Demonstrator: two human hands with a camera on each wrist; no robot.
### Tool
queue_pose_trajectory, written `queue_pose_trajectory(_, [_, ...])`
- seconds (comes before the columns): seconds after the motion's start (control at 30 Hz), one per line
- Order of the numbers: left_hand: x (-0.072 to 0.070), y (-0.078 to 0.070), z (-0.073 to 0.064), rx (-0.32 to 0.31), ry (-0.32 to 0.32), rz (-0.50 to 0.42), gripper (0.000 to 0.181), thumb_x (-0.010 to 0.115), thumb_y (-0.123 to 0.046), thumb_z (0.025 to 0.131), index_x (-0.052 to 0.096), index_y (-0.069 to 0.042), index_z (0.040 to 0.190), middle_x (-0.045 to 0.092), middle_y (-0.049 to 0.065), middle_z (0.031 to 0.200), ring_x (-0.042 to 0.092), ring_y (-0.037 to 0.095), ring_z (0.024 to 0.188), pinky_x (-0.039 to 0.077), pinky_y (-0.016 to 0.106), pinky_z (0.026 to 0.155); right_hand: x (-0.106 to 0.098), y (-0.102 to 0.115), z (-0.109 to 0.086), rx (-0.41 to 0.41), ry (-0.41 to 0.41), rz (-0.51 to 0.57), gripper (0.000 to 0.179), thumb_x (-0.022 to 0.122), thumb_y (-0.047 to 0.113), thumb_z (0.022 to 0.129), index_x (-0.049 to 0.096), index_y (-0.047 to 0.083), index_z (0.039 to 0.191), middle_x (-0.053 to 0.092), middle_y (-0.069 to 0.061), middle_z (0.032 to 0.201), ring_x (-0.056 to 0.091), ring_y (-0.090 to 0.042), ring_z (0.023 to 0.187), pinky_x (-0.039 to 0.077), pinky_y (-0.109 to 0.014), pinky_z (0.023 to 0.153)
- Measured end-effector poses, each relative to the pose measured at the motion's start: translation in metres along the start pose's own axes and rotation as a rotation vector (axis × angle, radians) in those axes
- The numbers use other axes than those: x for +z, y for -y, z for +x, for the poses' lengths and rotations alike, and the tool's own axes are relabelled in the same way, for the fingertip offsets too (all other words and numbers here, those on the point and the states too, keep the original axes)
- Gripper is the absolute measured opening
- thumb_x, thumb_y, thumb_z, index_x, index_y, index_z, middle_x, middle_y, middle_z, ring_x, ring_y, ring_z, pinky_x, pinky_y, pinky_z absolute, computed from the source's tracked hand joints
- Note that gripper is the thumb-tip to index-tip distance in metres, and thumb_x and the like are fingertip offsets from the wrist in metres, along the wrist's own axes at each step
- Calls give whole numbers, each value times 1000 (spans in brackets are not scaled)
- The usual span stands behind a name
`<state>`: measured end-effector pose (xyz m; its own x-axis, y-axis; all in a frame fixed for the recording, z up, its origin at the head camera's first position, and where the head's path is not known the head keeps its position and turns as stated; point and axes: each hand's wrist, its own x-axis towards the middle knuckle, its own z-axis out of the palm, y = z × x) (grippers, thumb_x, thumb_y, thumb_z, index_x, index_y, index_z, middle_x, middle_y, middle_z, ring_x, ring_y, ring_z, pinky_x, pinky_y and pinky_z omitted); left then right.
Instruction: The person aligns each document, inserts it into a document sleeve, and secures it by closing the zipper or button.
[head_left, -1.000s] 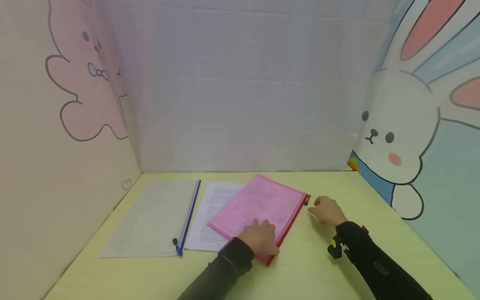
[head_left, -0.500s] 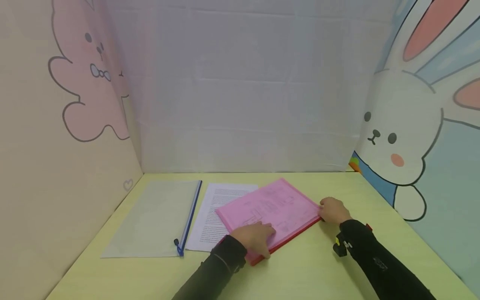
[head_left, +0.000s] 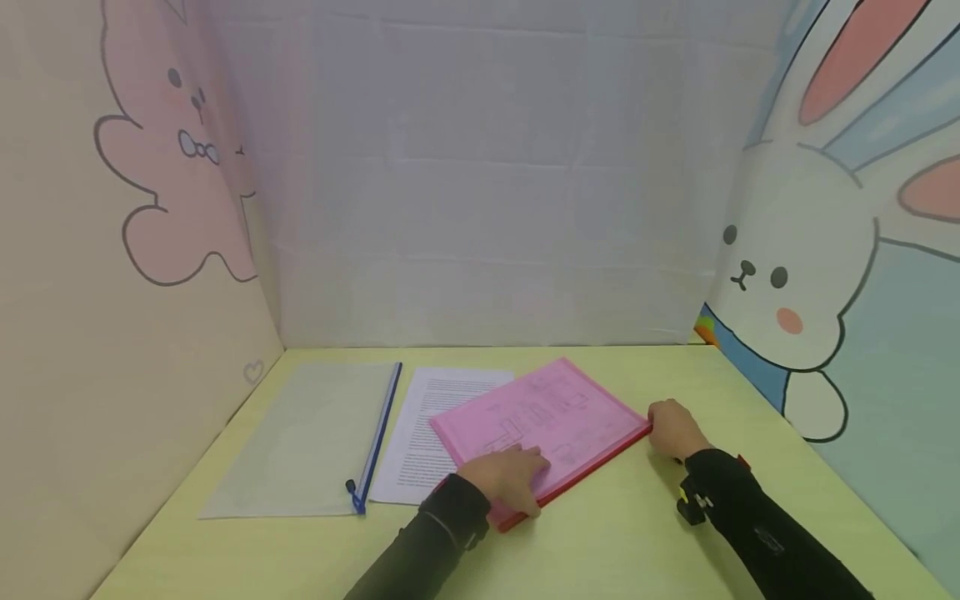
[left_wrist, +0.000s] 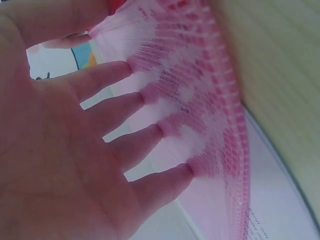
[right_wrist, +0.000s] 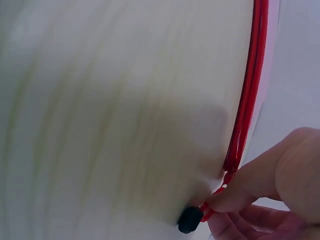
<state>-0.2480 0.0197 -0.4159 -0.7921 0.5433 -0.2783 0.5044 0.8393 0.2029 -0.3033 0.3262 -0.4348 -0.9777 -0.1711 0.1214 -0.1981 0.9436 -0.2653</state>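
A pink mesh zip pouch (head_left: 543,412) lies slanted on the table, faint printing showing through it. My left hand (head_left: 504,477) rests on its near left part. In the left wrist view, those fingers (left_wrist: 117,109) are spread and nearly straight, with the tips pressing into the mesh. At the pouch's right corner is my right hand (head_left: 675,429). The right wrist view has its thumb and fingers pinching the red zipper pull (right_wrist: 207,214), from which a black bead (right_wrist: 190,220) sticks out. The red zipper (right_wrist: 248,95) runs up from there and looks closed at this end.
Printed paper (head_left: 431,417) lies partly under the pouch. Left of it is a clear pouch (head_left: 307,442) with a blue zipper (head_left: 382,433). The yellow table (head_left: 600,542) has a pale wall (head_left: 487,208) behind and rabbit-painted walls at both sides.
My right hand has reached the pouch's right corner and taken hold of the zipper pull. The pouch has turned clockwise and shifted right, with my left hand staying on it.
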Motion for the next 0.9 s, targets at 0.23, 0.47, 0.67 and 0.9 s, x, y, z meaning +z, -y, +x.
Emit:
queue_pose_trajectory(0.23, [0,-2,-5,-18,12,-27,74,78,-27,80,53,-29,149,39,-9,161,29,23,151,31,53,117,-1,4,-3,173,25,-46,11,56,1,92,58,-8,88,56,-16,76,51,-33,71,47,-43,61])
queue_pose_trajectory(0.47, [-2,-5,-7,-28,13,-17,74,74,-26,79,52,-31,150,38,-10,161,30,22,151,31,52,117,1,-4,2,260,63,-45,18,53,7,95,60,-9,93,59,-18,80,56,-32,71,51,-48,61])
queue_pose_trajectory(0.67, [-1,-5,-7,-40,17,-18,74,74,-28,80,52,-33,150,38,-11,161,29,21,151,32,51,117,-6,-1,-2,241,126,-17,19,52,15,90,57,0,81,51,-11,73,50,-27,65,40,-41,59])
queue_pose_trajectory(0.9, [-1,-7,-8,-65,2,-8,73,74,-35,81,51,-35,151,36,-4,162,30,22,151,31,48,117,-6,8,-6,179,177,-137,16,53,15,89,58,1,83,51,-10,73,50,-27,65,41,-42,60])
